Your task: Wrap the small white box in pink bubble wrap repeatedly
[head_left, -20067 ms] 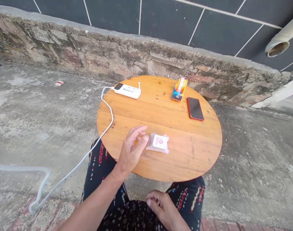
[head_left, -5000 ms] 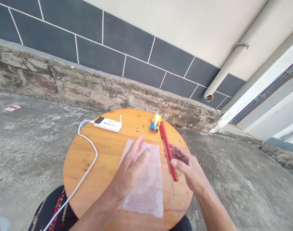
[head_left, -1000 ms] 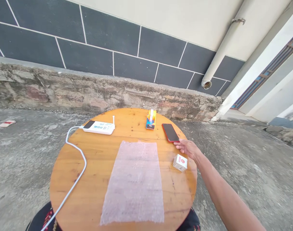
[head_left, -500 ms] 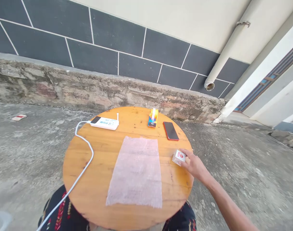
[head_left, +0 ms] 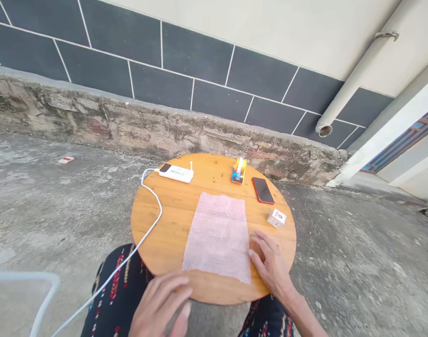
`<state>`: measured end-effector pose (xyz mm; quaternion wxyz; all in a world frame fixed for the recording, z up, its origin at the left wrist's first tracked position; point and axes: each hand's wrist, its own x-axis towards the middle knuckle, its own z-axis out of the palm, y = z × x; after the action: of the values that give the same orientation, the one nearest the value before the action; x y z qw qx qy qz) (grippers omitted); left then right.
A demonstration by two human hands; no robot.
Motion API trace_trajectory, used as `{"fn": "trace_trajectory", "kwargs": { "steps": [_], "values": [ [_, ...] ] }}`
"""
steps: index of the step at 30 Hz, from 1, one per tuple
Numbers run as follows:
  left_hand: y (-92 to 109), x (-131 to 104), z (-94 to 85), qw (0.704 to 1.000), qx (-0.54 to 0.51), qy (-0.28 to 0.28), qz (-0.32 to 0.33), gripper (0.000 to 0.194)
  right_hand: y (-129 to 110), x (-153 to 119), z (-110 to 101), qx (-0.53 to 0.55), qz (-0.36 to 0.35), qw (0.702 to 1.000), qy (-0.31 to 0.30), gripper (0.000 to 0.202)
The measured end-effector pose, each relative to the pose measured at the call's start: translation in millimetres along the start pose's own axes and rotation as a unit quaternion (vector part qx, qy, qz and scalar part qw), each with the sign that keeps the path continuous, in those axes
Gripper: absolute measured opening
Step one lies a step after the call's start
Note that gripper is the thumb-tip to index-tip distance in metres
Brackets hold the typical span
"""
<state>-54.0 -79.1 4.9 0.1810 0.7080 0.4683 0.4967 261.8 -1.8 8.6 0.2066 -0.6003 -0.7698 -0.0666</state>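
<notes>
Sheeting (head_left: 219,234), pinkish and translucent, lies spread flat from the middle of the table (head_left: 161,248) toward its near edge, so the laying-out looks done, though nothing is set on it and the small white box (head_left: 276,218) stands apart near the table's right edge. The person's right hand (head_left: 271,267) rests open and unladen just beside it; the left hand (head_left: 161,305), blurred, is loosely open by the near edge, seemingly holding nothing. What else is left cannot be told.
</notes>
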Motion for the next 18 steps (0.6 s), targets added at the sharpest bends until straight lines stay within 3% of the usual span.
{"fn": "trace_trajectory", "kwargs": {
  "steps": [2,6,11,18],
  "values": [
    [-3.0,33.5,10.1,0.997,0.045,-0.03,0.053,0.02,-7.3,-3.3,10.3,-0.007,0.017,1.0,0.0,0.032],
    [-18.3,73.0,28.1,0.993,0.08,-0.086,0.033,0.017,-7.9,-1.5,11.3,-0.007,0.017,1.0,0.0,0.032],
    [-36.0,69.9,40.5,0.992,0.096,-0.08,0.003,0.021,-4.5,-1.1,9.0,0.008,0.02,1.0,0.008,0.031],
    [-37.5,67.8,41.2,0.991,0.11,-0.08,-0.003,0.022,-5.6,-3.9,14.5,0.021,0.008,1.0,0.017,0.029]
  ]
}}
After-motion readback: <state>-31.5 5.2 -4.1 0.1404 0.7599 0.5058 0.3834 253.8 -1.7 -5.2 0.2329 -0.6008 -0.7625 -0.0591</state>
